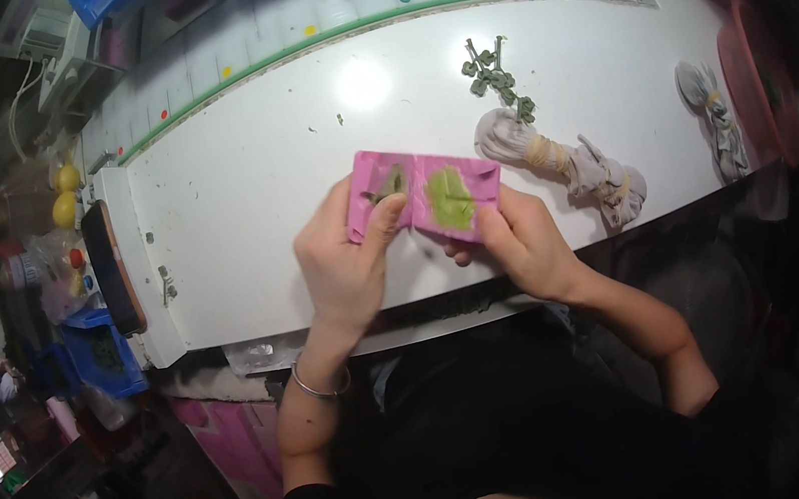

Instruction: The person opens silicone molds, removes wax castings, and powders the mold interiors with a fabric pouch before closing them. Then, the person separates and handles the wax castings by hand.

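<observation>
White desk (242, 200), two banded cloth bundles (560, 164) at right. One pink two-part mould (419, 189), spread open — left hand (340, 257) clamped on one half, right hand (527, 245) on the other.

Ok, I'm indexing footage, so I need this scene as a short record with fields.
Surface: white table
Left hand: grips the left panel of a pink two-panel block
Right hand: grips its right panel
Block: open; light green leaf shape right, darker green piece left
Beyond right hand: pale banded bundle, green leafy sprigs
Table's left edge: dark phone-like slab
</observation>
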